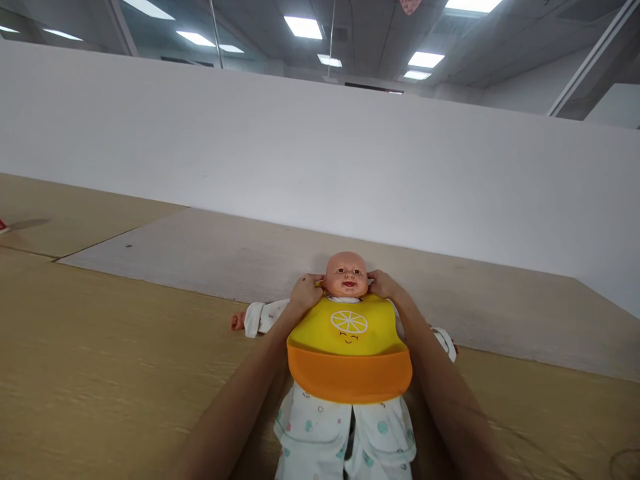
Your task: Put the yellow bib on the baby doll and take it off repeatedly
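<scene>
A baby doll (pixel 346 273) in white patterned pyjamas lies on its back on a wooden surface (pixel 100 360), head pointing away from me. A yellow bib (pixel 350 340) with an orange pocket and a lemon-slice print covers its chest. My left hand (pixel 306 291) is at the left side of the doll's neck, fingers curled on the bib's strap end. My right hand (pixel 384 284) is at the right side of the neck, fingers likewise closed on the bib's other strap end. The strap ends themselves are mostly hidden behind the doll's head.
A grey board (pixel 225 253) lies under the doll's head on the wooden surface. A tall white partition wall (pixel 320 153) stands right behind it. A small red object (pixel 3 227) shows at the far left edge.
</scene>
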`<control>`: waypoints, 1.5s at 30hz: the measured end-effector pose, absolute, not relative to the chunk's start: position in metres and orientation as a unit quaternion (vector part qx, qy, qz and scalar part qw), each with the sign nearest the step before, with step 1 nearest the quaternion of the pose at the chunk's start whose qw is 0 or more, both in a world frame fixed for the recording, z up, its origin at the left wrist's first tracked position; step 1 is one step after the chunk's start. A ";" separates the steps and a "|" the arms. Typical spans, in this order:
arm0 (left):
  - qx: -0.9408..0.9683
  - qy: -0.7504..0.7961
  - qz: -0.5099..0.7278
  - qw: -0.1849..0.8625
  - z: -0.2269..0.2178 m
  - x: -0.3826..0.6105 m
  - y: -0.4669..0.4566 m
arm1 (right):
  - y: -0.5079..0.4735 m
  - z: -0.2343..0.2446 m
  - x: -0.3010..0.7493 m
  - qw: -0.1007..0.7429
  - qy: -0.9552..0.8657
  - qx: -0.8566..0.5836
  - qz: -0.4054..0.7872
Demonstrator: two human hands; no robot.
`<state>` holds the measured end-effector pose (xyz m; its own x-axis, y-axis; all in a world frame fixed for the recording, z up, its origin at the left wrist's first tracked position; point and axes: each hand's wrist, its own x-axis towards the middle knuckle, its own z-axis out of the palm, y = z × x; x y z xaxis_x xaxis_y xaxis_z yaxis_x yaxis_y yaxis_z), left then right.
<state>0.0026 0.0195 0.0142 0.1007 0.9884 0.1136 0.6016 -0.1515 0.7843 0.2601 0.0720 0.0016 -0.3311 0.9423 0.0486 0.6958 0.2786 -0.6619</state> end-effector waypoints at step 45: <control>0.511 0.503 0.428 0.550 0.064 -0.061 -0.114 | -0.146 0.045 0.277 0.510 -0.396 -0.489 0.587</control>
<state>-0.0608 -0.1138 0.0640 0.1269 0.9852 -0.1153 0.0432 0.1107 0.9929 0.2766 -0.1464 0.0445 -0.0023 0.9855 -0.1696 -0.2106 -0.1662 -0.9633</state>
